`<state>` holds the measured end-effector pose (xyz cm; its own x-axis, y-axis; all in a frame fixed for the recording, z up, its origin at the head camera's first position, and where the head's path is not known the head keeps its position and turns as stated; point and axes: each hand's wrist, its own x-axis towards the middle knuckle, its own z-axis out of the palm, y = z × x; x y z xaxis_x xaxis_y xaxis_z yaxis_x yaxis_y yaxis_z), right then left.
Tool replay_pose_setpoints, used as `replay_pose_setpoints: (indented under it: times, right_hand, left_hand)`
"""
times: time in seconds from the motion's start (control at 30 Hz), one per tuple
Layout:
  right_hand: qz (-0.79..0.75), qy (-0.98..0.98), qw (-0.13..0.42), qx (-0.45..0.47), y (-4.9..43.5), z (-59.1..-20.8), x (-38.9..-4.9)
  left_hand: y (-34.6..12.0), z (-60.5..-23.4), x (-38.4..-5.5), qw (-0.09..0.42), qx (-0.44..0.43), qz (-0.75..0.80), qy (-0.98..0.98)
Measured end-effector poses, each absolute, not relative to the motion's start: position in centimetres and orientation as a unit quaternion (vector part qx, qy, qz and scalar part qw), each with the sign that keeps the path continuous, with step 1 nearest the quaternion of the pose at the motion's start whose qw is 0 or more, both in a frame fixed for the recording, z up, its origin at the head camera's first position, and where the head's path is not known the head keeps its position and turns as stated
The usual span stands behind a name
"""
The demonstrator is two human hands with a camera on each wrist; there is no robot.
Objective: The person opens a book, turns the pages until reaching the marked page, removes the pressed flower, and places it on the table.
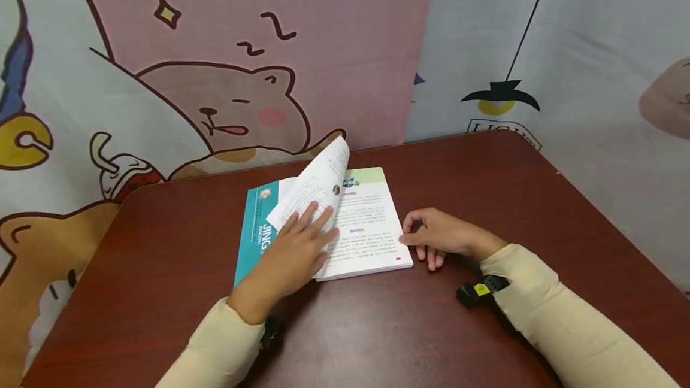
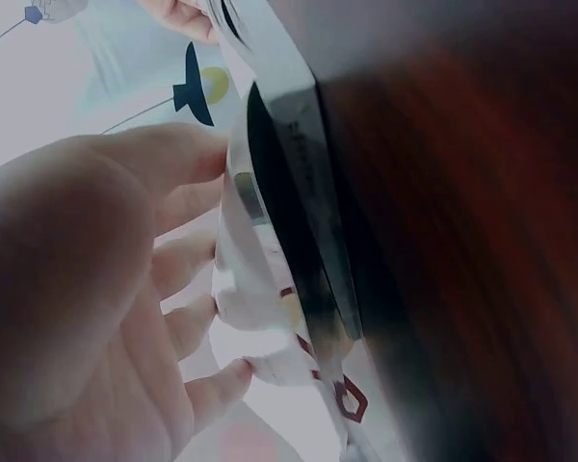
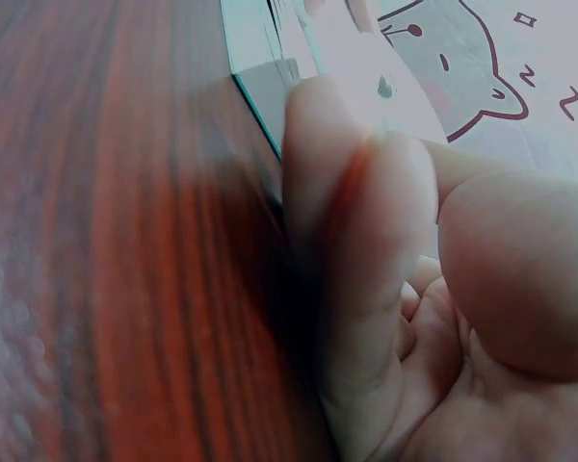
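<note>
An open book (image 1: pixel 363 220) lies on the table, its right page full of printed text. One leaf (image 1: pixel 309 187) stands curled up over the left side, partly covering the teal cover (image 1: pixel 250 232). My left hand (image 1: pixel 293 250) presses that leaf with spread, nearly straight fingers; the left wrist view shows the fingertips (image 2: pixel 204 308) against the white paper. At the book's right edge is my right hand (image 1: pixel 439 235), fingers bent, thumb and index tips by the page edge. Fingers in the foreground of the right wrist view hide whether they pinch any paper.
The dark red-brown table (image 1: pixel 366 328) reaches back to a wall covering (image 1: pixel 345 47) with cartoon animals. Black straps with small devices (image 1: pixel 474 293) sit at both wrists, below the cream sleeves (image 1: pixel 530 283).
</note>
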<state>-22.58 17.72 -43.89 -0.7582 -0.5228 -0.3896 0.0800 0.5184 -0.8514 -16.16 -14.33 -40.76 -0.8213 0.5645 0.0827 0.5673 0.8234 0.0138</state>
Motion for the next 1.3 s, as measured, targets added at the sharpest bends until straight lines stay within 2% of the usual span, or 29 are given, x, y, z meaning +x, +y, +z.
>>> replay_pose_setpoints:
  times: [0.27, 0.7, 1.3]
  right_hand:
    - [-0.471, 0.81, 0.319, -0.14, 17.7, -44.0, -22.6]
    - [-0.469, 0.812, 0.32, -0.138, 17.7, -44.0, -22.7]
    - [-0.472, 0.81, 0.32, -0.139, 17.6, -44.0, -22.6]
  left_hand:
    - [-15.7, -41.1, -16.0, 0.024, -0.274, -0.029, -0.961]
    - [-15.9, -41.2, -16.1, -0.046, -0.234, -0.063, -0.969]
    - [-14.6, -40.7, -16.2, -0.047, -0.251, -0.074, -0.964]
